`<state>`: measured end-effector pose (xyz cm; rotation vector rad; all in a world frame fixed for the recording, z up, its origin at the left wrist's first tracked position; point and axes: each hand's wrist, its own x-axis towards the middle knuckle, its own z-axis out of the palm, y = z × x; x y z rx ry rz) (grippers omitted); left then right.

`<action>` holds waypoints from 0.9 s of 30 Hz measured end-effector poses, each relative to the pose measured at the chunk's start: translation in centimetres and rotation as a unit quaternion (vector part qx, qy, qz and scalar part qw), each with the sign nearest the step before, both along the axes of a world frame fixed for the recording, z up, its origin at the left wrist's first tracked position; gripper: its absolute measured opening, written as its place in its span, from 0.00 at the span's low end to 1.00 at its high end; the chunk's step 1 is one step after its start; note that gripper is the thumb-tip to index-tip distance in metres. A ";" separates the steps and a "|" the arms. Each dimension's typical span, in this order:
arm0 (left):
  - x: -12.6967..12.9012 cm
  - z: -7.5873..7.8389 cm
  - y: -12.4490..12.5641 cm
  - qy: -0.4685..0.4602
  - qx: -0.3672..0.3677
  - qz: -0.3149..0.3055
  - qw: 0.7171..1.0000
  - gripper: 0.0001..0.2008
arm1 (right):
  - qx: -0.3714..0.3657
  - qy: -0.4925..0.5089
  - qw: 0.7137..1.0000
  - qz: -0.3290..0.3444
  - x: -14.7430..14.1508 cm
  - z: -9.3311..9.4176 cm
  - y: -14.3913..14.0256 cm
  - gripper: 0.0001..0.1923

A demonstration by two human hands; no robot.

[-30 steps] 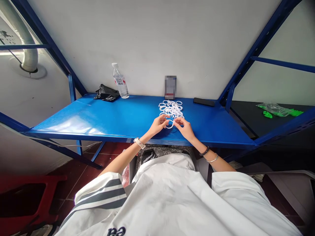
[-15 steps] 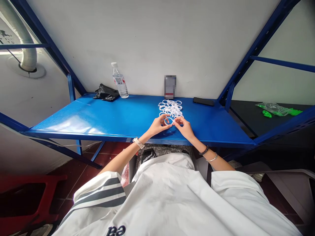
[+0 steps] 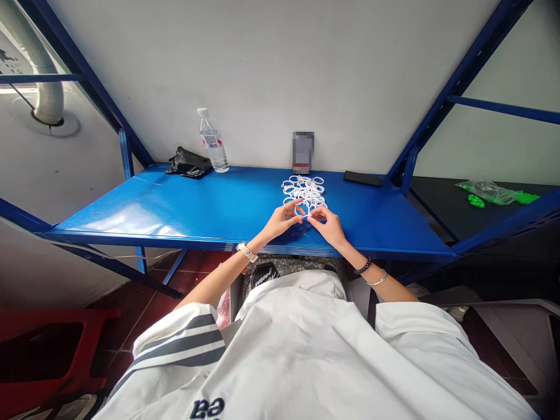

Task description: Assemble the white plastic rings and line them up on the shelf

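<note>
Between my two hands is a white ring [image 3: 298,213], thin and round, held just above the near part of the blue table. My left hand [image 3: 282,220] pinches it at its left and lower side with thumb and fingers. From the other side, my right hand [image 3: 328,226] grips the ring's lower right part between thumb and index finger. Right behind my fingertips lies a heap of similar white rings [image 3: 304,188], overlapping each other. Exactly what is at the pinch points is too small to make out.
At the wall stand a clear water bottle [image 3: 213,143] and an upright blurred phone-like object [image 3: 303,153]. A black plastic bag [image 3: 188,163] lies left, a dark phone [image 3: 363,178] right. Blue frame posts [image 3: 409,169] flank the blue table [image 3: 210,204]. A red stool [image 3: 83,344] stands lower left.
The ring has turned and shifted slightly right between my hands. My left fingertips have moved closer to my right ones at its lower edge.
</note>
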<state>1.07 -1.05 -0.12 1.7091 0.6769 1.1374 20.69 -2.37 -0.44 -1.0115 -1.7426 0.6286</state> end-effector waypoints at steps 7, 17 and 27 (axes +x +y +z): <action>-0.2 0.3 -0.3 0.031 0.015 -0.001 0.999 0.33 | 0.012 -0.001 1.000 -0.007 0.0 -0.1 0.1 0.10; -0.1 0.5 -0.7 0.045 0.030 0.012 0.998 0.30 | 0.013 -0.007 1.000 -0.003 0.0 0.0 0.0 0.11; -0.1 0.4 -0.6 0.065 0.045 0.025 0.997 0.30 | 0.023 -0.021 1.000 -0.003 0.1 -0.1 0.0 0.11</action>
